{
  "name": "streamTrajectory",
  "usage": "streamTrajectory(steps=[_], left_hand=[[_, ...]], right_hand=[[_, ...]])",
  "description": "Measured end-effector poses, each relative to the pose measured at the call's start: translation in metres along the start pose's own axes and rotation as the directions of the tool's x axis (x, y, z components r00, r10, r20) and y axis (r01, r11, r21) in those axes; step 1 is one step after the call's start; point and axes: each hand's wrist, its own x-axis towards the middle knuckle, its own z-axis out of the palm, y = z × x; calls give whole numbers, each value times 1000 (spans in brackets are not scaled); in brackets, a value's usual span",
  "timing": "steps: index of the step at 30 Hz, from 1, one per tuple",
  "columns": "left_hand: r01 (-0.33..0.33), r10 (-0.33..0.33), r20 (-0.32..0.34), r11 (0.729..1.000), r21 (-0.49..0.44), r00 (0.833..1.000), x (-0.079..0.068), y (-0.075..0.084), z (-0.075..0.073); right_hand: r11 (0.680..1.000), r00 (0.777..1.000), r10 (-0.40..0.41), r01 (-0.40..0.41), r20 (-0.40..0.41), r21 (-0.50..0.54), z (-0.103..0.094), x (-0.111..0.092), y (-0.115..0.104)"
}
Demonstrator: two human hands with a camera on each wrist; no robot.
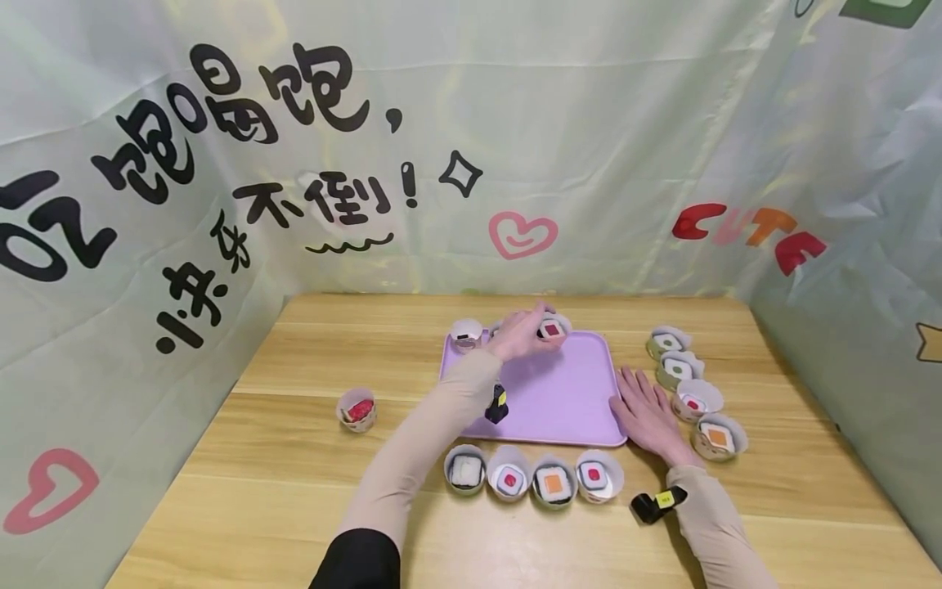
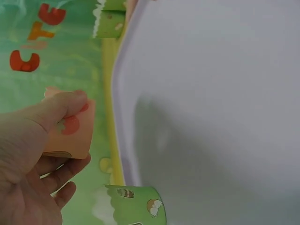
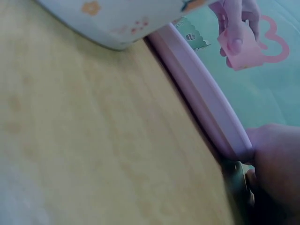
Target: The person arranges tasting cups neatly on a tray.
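Note:
Over the far edge of the purple tray [image 1: 567, 397], my left hand [image 1: 518, 335] grips a pinkish paper cup [image 2: 70, 133] with a strawberry print, thumb on one side and fingers on the other. Inside that cup sits a white sushi-like piece with a dark red centre [image 1: 549, 330]. A cup [image 1: 466, 335] stands at the tray's far left corner, and another beside it is partly hidden by my left hand. My right hand [image 1: 650, 411] lies with fingers extended at the tray's right edge [image 3: 206, 93], holding no cup.
Several cups with sushi-like pieces line the tray's near side, including one with an orange centre [image 1: 553, 483]. More cups [image 1: 678, 370] form a column at the right, close to my right hand. A lone cup with a red piece [image 1: 357, 411] stands at the left. Printed cloth [image 1: 589, 147] encloses the table.

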Motion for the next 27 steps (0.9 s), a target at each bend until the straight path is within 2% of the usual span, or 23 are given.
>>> streamTrajectory(steps=[4, 12, 20, 24, 27], left_hand=[[-29, 26, 36, 996, 80, 999, 4, -1, 5], [-59, 46, 105, 989, 133, 993, 7, -4, 11], [-92, 65, 145, 977, 192, 987, 11, -7, 22], [-76, 42, 143, 969, 236, 989, 11, -7, 25], [-38, 9, 112, 964, 262, 994, 9, -5, 23]], right_hand=[[1000, 1000, 3, -3, 5, -2, 1, 1, 1], [1000, 1000, 16, -16, 14, -6, 2, 2, 3], [999, 1000, -14, 13, -23, -33, 2, -1, 1], [999, 1000, -13, 13, -18, -36, 2, -1, 0], [999, 1000, -11, 11, -16, -32, 2, -1, 1]])
